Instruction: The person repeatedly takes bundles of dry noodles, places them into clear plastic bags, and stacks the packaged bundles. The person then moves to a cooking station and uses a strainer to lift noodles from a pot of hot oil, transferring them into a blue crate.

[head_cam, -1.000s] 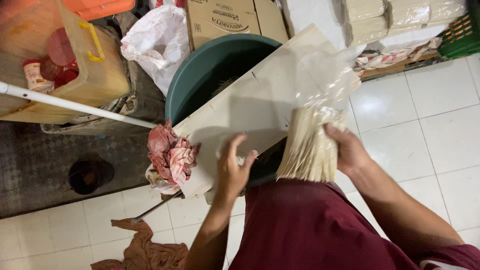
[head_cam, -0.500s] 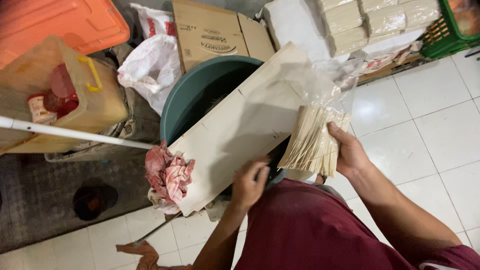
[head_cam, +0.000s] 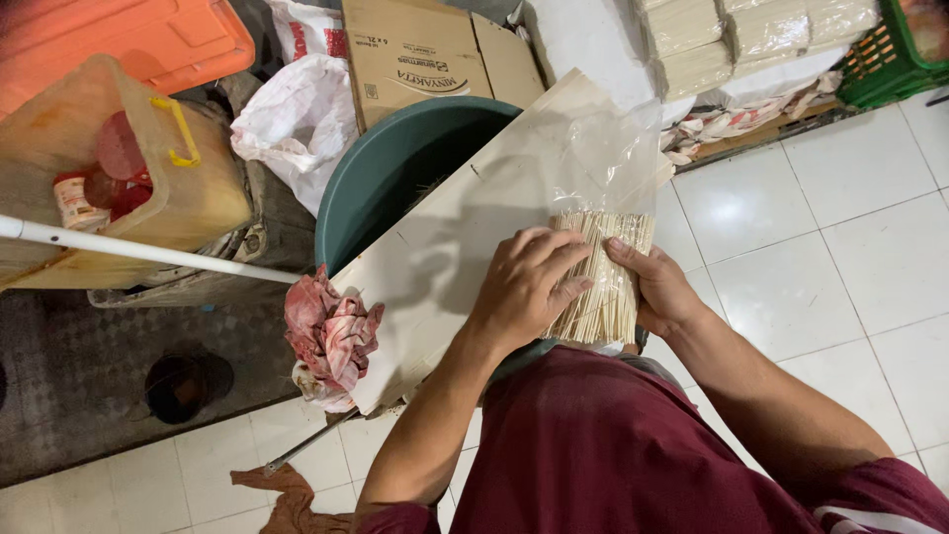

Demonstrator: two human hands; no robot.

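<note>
A bundle of thin pale sticks in a clear plastic bag (head_cam: 600,282) is clamped between both hands on a pale flat wooden board (head_cam: 465,242). The left hand (head_cam: 524,287) is wrapped over it, the right hand (head_cam: 657,292) pressed against its side. The board is laid slanted across a round teal plastic tub (head_cam: 381,173), with a crumpled red rag (head_cam: 331,331) hung off its lower edge. Glossy white floor tiles (head_cam: 850,247) are left open to the right.

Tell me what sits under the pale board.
The pale board lies slanted across a green tub, whose dark inside shows only at the upper left. A red-and-white rag bunches at the board's lower edge. The rest of the tub is covered.
</note>
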